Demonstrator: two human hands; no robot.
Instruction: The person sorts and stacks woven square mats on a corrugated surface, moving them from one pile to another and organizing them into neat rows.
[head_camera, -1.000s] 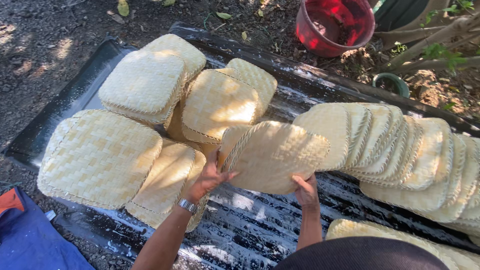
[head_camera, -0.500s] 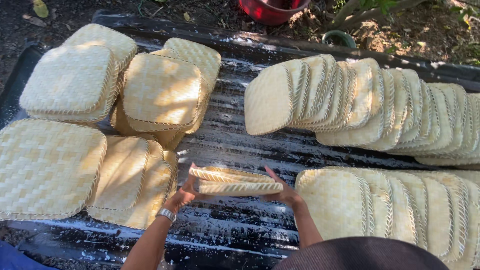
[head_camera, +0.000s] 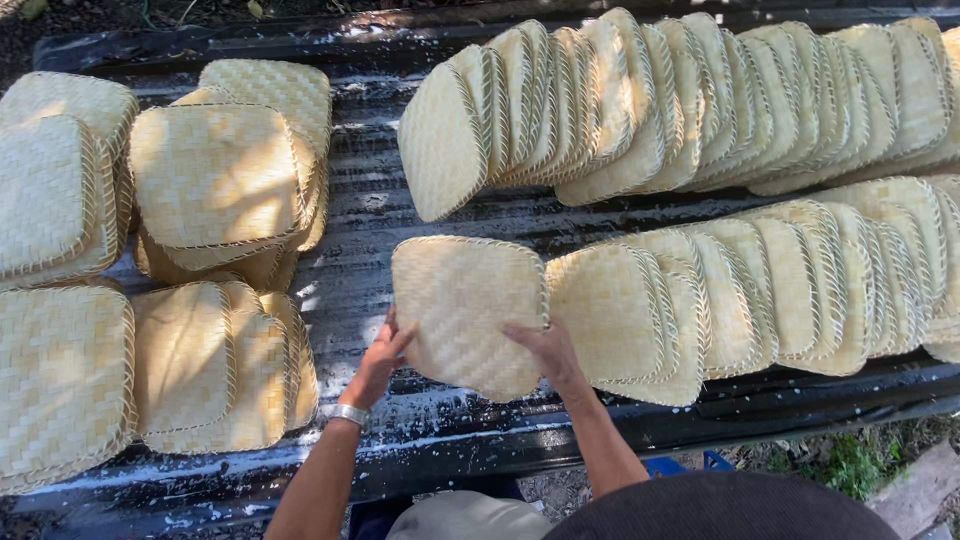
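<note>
Seen from above, a person's two bare hands hold one square woven tray, pale straw in colour, tilted up on edge over a black surface of wet, shiny sheeting. The left hand, with a metal watch on its wrist, presses the tray's lower left edge, fingers closed against the weave. The right hand lies flat on the tray's lower right face, fingers spread across it. Both grips are on the tray, one at each side.

The tray leans against the left end of the near row of the same trays, which stand on edge, overlapping like fallen dominoes and running off to the right. It touches the first tray of that row. Behind it lies the far row, set the same way, well apart across a strip of bare black sheeting.

To the left are flat stacks of more trays, several piles lying face down, near each other and some overlapping. At the bottom edge a dark hat brim shows, with a patch of grass beside it on the ground.
</note>
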